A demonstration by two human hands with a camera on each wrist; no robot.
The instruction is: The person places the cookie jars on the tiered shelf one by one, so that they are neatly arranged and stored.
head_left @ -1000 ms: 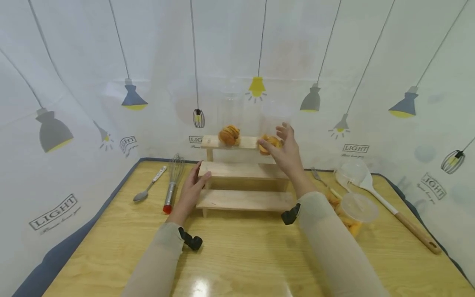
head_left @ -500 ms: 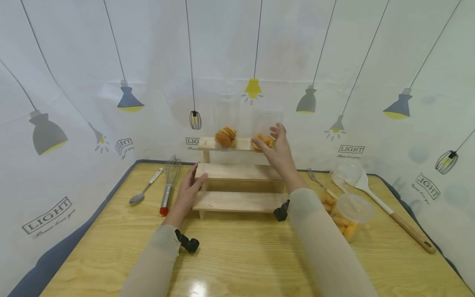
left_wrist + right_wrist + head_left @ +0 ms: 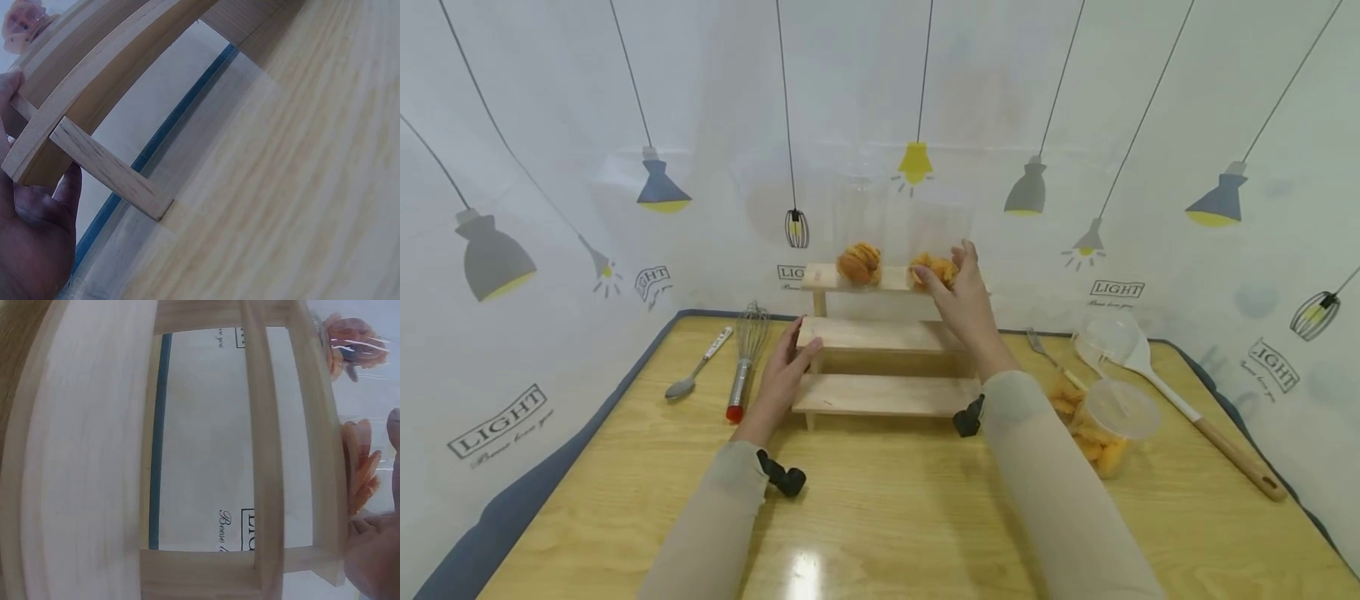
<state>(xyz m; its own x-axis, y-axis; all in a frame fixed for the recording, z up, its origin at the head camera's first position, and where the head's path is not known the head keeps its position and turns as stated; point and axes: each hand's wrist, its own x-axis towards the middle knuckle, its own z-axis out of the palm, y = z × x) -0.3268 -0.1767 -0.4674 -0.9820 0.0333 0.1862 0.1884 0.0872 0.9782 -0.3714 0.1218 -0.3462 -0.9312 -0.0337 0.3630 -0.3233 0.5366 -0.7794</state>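
Observation:
A three-step wooden display stand stands on the table. My left hand grips the left end of its middle shelf; in the left wrist view, the hand wraps round the board's end. My right hand holds a clear jar on the right part of the top shelf, thumb in front and fingers round its right side. Orange twisted snack pieces fill its bottom. To its left, a similar clear jar with orange-brown pieces stands on the same shelf. The right wrist view shows only part of the right hand.
Left of the stand lie a whisk and a spoon. On the right are a fork, a lidded tub of orange snacks, a clear container and a white spoon with a wooden handle. A lamp-printed curtain backs the table.
The right hand and its jar have shifted slightly left along the top shelf. My left hand keeps its hold on the stand. The head view has moved a little.

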